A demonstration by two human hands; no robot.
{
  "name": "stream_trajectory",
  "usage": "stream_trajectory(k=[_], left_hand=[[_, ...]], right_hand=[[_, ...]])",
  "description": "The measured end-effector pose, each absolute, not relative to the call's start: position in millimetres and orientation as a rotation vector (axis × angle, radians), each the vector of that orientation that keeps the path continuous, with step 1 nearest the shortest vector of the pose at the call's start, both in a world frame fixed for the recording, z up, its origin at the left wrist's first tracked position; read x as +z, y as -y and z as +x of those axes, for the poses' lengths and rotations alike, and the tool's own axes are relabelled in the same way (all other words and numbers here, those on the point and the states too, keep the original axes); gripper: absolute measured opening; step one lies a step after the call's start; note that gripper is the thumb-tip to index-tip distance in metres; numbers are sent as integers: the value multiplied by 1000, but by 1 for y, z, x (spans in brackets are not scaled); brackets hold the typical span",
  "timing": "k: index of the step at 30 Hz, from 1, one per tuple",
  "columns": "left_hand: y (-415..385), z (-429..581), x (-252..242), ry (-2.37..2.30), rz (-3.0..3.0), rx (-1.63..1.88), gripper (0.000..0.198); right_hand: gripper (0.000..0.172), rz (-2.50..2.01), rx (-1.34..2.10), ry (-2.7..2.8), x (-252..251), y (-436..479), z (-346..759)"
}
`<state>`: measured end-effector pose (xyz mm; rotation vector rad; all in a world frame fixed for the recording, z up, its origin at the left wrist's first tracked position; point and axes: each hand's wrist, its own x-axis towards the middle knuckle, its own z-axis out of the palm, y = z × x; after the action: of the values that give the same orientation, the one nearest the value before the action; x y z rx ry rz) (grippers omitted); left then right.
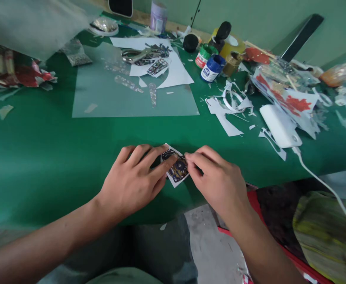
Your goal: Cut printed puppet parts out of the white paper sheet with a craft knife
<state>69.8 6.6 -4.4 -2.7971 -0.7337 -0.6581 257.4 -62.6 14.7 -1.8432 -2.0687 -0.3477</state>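
Note:
A small piece of white paper (175,184) with a dark blue and gold printed pattern lies on the green table in front of me. My left hand (131,177) is spread over its left side, fingers stretched out, with a fingertip pressing on the print. At the right edge of the paper, my right hand (217,169) has thumb and index finger pinched together. Whatever is between those fingertips, if anything, is too small to make out.
Beyond my hands, a translucent sheet (101,94) carries cut-out prints and scissors (131,55). Paint jars, including a blue jar (212,68), stand at the back. White paper scraps (224,118) and a white device (279,124) with a cable (315,173) are on the right.

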Motion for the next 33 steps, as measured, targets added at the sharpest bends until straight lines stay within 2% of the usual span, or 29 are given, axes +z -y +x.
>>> stream_trajectory(k=[20, 23, 27, 30, 33], left_hand=[[-7, 69, -6, 725, -2808, -674, 33], [-7, 69, -6, 726, -2817, -675, 33], [-11, 74, -5, 734, -2844, -686, 29], [-19, 79, -4, 771, -2915, -739, 23], [-35, 76, 0, 842, -3028, -931, 25]], right_hand=[[13, -1860, -454, 2028, 8, 71, 259], [14, -1858, -361, 2014, 9, 74, 262], [11, -1846, -51, 1902, 13, 75, 276], [10, -1874, -86, 1770, 12, 59, 289], [9, -1861, -114, 1772, 7, 29, 294]])
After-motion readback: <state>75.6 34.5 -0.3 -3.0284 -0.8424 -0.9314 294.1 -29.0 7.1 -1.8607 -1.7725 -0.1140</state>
